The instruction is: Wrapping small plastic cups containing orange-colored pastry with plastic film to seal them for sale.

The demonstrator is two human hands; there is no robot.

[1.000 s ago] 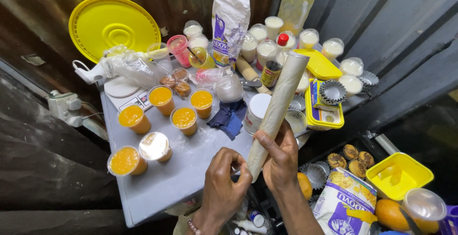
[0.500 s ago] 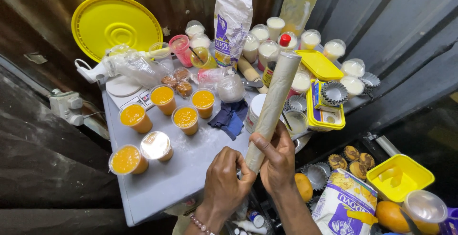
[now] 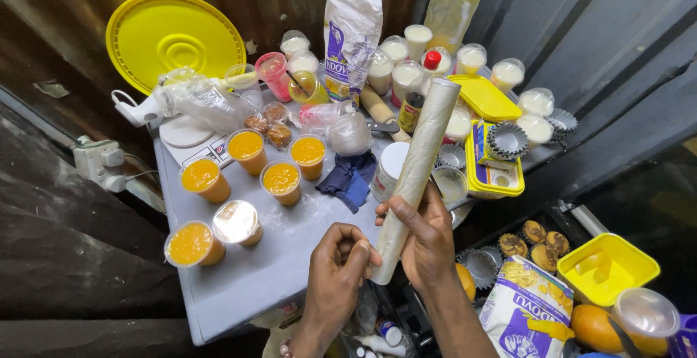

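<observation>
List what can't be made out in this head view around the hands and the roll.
- Left hand: whether its fingertips touch the roll; the curled fingers hide the contact.
- Right hand: palm hidden behind the roll.
- Roll's lower end: any loose film edge is too fine to see.
- Orange fruit: mostly hidden by the right wrist.
- Lidded cup: glare hides its contents.

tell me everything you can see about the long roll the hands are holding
The roll of clear plastic film is a long, pale, glossy tube, tilted with its top end leaning away to the right above the grey table. The right hand grips its lower part; the left hand pinches at its bottom end.
</observation>
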